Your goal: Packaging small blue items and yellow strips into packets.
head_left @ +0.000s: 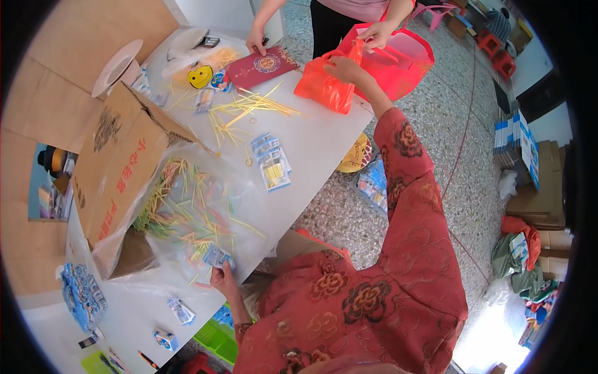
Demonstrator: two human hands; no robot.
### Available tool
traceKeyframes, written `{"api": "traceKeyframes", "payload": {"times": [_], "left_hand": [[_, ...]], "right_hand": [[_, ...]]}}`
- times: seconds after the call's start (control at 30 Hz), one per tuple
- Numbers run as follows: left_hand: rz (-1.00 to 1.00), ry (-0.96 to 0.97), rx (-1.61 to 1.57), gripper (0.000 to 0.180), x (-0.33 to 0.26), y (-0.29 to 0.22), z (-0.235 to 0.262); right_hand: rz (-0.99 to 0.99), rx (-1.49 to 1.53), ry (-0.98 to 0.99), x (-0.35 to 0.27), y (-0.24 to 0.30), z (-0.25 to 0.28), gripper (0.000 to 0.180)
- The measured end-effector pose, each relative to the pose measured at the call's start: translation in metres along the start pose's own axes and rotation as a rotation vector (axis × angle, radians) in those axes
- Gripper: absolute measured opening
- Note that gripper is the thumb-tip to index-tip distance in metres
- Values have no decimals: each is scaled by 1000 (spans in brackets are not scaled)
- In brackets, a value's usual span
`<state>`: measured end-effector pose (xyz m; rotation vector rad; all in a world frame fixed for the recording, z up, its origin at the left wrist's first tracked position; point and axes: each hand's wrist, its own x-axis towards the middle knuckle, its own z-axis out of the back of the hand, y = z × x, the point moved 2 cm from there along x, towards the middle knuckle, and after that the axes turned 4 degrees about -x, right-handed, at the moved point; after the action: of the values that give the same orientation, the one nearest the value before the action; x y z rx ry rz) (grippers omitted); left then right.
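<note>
My left hand (222, 278) is near the table's front edge, pinching a small blue-and-white packet (217, 256) beside a clear plastic bag of thin yellow and green sticks (187, 209). My right arm, in a red flowered sleeve, stretches across the table. My right hand (344, 67) grips the top of an orange plastic bag (324, 86). Another person stands at the far side, one hand (377, 34) holding a red plastic bag (403, 60) open, the other hand (255, 42) resting by a red booklet (261, 67).
An open cardboard box (121, 168) lies on its side on the white table (324, 149). Loose yellow sticks (246, 107) and filled packets (271, 162) lie mid-table. A stack of blue packets (82, 296) sits at the near left. Boxes and clothes (529, 243) crowd the floor at right.
</note>
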<state>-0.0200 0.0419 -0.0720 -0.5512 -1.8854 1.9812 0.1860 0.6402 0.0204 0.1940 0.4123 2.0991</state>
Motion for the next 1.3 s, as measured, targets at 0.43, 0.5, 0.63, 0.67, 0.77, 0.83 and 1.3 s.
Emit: {"api": "traceKeyframes", "payload": {"times": [0.43,0.5,0.63,0.67,0.77,0.83,1.3], "left_hand": [[-17,-1,7,13,-1,-3,-1],[-14,6,-3,13,0,-3,-2],[0,6,-5,14,-1,-3,-2],[6,0,-9,13,0,-2,-2],[15,-2,-1,13,0,-2,-2],[18,3,9,12,0,-3,-3],[-16,1,-53,13,0,-1,-4]], "right_hand": [[36,809,-289,-31,86,-6,48],[160,576,-488,-33,93,-20,46],[197,549,-370,-44,110,-41,45],[195,515,-402,-45,111,-47,45],[193,489,-428,-47,109,-50,46],[193,496,-422,-51,109,-45,47],[260,519,-542,-50,102,-38,43]]}}
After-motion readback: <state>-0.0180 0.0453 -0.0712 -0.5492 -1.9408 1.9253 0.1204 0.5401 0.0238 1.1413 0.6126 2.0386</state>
